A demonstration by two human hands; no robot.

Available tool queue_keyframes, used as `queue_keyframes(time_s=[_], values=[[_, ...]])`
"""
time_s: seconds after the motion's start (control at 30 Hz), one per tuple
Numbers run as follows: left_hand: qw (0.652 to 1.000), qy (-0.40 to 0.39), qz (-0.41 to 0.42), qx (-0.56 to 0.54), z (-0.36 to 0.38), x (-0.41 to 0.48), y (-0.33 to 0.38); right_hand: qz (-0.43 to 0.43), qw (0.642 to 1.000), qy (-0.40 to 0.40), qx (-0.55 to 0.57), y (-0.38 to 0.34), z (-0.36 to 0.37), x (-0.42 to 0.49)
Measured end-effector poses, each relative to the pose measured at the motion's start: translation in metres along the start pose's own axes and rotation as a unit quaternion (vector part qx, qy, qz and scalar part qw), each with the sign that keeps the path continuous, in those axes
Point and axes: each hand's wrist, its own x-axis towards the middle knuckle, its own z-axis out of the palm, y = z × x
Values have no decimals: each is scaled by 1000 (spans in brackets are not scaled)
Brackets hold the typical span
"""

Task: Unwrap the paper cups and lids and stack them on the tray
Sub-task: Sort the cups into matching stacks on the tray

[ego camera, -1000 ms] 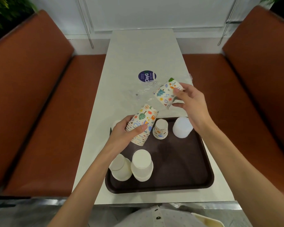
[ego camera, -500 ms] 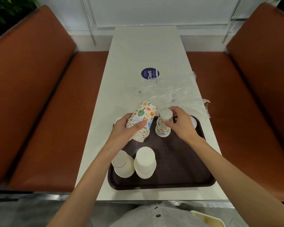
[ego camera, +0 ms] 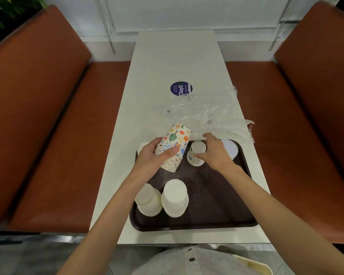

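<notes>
A dark brown tray (ego camera: 216,205) lies at the near end of the white table. My left hand (ego camera: 155,155) grips a tilted stack of colourful printed paper cups (ego camera: 175,143) over the tray's far left corner. My right hand (ego camera: 213,151) rests around a short upside-down stack of the same printed cups (ego camera: 196,154) that stands on the tray. Two stacks of plain white cups (ego camera: 174,197) (ego camera: 148,199) stand upside down at the tray's near left. White lids (ego camera: 229,149) sit at the far right corner, partly hidden by my right hand.
Crumpled clear plastic wrapping (ego camera: 213,116) lies on the table beyond the tray and reaches the right edge. A round blue sticker (ego camera: 181,88) marks the table's middle. Brown bench seats (ego camera: 68,135) flank the table on both sides.
My right hand brought one printed cup down from above the table and set it upside down on the short stack on the tray. The left hand kept its stack almost still.
</notes>
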Motion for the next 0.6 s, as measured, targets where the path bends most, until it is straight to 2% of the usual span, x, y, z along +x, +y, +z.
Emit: queue_keyframes(time_s=[0.13,0.17,0.27,0.37,0.6], values=[[1000,-4,-3,-4,2,0,4,-33,988,86,128,-28,-31,-12],[1000,-6,-2,-7,3,0,6,-30,979,79,186,-37,-40,-16],[1000,-15,3,-10,8,1,9,-12,940,-15,341,-58,-57,-27],[1000,-21,11,-16,12,2,12,-18,932,-60,357,-69,-58,-33],[998,-60,15,-29,11,-2,14,-22,932,-47,359,-73,-60,-32]])
